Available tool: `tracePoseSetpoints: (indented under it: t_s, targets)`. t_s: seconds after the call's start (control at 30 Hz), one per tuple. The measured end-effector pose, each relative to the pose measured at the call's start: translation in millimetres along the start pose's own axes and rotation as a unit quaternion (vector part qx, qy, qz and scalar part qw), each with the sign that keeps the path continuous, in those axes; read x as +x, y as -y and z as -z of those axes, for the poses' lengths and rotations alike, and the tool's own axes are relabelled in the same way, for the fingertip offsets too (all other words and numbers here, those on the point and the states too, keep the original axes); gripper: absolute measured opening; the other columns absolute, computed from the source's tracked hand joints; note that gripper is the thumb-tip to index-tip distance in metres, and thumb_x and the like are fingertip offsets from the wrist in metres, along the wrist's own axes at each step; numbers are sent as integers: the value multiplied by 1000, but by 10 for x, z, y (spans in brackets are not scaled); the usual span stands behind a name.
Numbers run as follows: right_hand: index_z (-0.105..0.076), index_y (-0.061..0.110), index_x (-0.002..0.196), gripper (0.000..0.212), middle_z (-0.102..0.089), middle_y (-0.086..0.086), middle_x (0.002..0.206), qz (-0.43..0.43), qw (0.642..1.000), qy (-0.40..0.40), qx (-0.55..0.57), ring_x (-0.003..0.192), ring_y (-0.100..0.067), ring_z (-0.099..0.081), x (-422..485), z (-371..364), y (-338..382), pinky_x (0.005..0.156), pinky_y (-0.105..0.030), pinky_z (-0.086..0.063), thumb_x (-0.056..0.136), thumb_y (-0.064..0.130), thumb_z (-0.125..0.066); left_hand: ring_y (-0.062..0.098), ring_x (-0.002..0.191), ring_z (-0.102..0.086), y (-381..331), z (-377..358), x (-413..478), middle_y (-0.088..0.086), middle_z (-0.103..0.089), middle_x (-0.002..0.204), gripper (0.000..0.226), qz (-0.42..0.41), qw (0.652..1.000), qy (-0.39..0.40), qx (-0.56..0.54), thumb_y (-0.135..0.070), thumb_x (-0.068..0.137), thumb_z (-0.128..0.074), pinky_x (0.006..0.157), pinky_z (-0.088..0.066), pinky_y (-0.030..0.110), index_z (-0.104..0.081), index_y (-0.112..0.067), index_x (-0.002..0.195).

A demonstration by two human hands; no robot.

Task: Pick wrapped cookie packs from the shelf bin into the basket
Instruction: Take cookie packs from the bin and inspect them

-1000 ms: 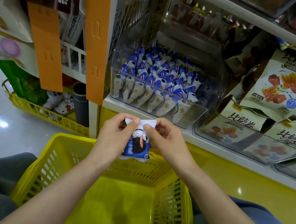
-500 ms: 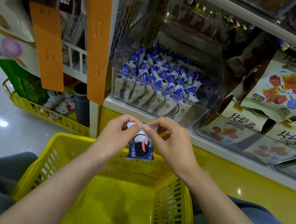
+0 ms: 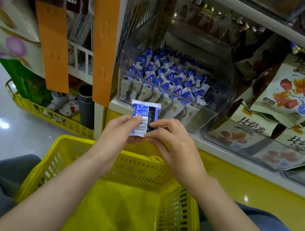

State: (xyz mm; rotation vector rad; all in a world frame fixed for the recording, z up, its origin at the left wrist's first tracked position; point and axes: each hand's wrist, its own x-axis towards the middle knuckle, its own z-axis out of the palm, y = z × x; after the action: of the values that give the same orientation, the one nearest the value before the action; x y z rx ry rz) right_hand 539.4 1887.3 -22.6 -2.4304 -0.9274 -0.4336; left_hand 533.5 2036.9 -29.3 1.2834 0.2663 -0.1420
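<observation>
Store aisle: a shopper holds one wrapped cookie pack (image 3: 144,119) just above the far rim of the yellow basket (image 3: 76,140), barcode side up, apparently to read the label before dropping it in. The left hand (image 3: 119,130) pinches the pack's left edge between thumb and curled fingers. The right hand (image 3: 176,146) pinches its lower right corner. Beyond the basket, the clear shelf bin (image 3: 202,119) holds many more packs.
</observation>
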Motion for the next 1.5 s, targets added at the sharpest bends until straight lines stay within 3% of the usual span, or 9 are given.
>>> tracePoseSetpoints:
  t_s: [0.1, 0.23, 0.43, 0.63, 0.87, 1.03, 1.17, 1.27, 1.5]
  targets:
    - [-59, 15, 108, 19, -57, 3, 105, -141, 980, -32, 138, 94, 1, -54, 30, -35, 72, 82, -12, -44, 90, 20, -57, 6, 77, -65, 13, 13, 8, -1, -70, 89, 19, -41, 998, -21, 34, -19, 95, -47, 78, -53, 28, -66, -15, 99]
    - [-49, 17, 122, 26, -62, 1, 115, -344, 861, -5, 376, 95, -3, -61, 103, -32, 75, 81, -21, -53, 96, 22, -44, 5, 76, -66, 25, -18, 7, -1, -71, 91, 19, -62, 997, 20, 38, -18, 95, -47, 68, -54, 21, -63, -17, 105]
    - [-54, 5, 121, 28, -65, -16, 114, -380, 769, 6, 514, 96, -21, -64, 108, -23, 124, 75, -29, -57, 98, 17, -42, 5, 85, -56, 118, -20, 26, -8, -60, 97, 18, -168, 966, -51, 191, -18, 90, -57, 68, -43, 16, -49, -20, 106]
    - [-48, 9, 111, 19, -68, -11, 106, -392, 780, -9, 487, 86, -14, -63, 101, -91, 125, 71, -19, -52, 95, 18, -49, 4, 92, -55, 193, -50, -13, -12, -56, 110, 31, -187, 947, -26, 260, -32, 82, -64, 71, -41, 14, -51, -28, 110]
    - [-46, 18, 123, 30, -64, -4, 110, -366, 817, -3, 446, 83, -3, -63, 95, -118, 73, 62, -12, -50, 94, 14, -51, 14, 97, -64, 193, -10, 12, 2, -67, 111, 26, -177, 947, 12, 267, -12, 95, -47, 87, -51, 34, -55, -12, 120]
    - [-50, 23, 120, 29, -63, -4, 112, -335, 853, 6, 401, 83, -5, -63, 69, -193, 92, 64, -14, -50, 93, 11, -52, 9, 70, -59, 250, 31, 54, 1, -70, 95, 29, -200, 910, -19, 362, -11, 94, -42, 53, -40, 12, -49, -17, 121]
    - [-50, 16, 127, 35, -63, -8, 116, -312, 872, 34, 375, 95, -20, -64, 33, -227, 104, 75, -26, -55, 93, 10, -52, 26, 79, -63, 198, 86, 63, 12, -69, 93, 25, -230, 875, -64, 421, -20, 96, -42, 70, -49, 34, -56, -14, 116]
    - [-50, 16, 127, 36, -63, -6, 115, -295, 886, 43, 354, 94, -20, -64, 21, -243, 123, 79, -30, -55, 92, 10, -53, 30, 72, -58, 175, 97, 57, 14, -65, 82, 24, -248, 858, -79, 443, -18, 96, -41, 63, -45, 39, -58, -10, 111]
    - [-50, 16, 125, 35, -62, 1, 111, -303, 896, -7, 325, 92, -13, -61, 27, -259, 71, 78, -29, -55, 91, 13, -56, 23, 85, -64, 175, 44, 30, 8, -69, 96, 24, -205, 913, -15, 353, -20, 96, -43, 75, -49, 31, -58, -17, 115]
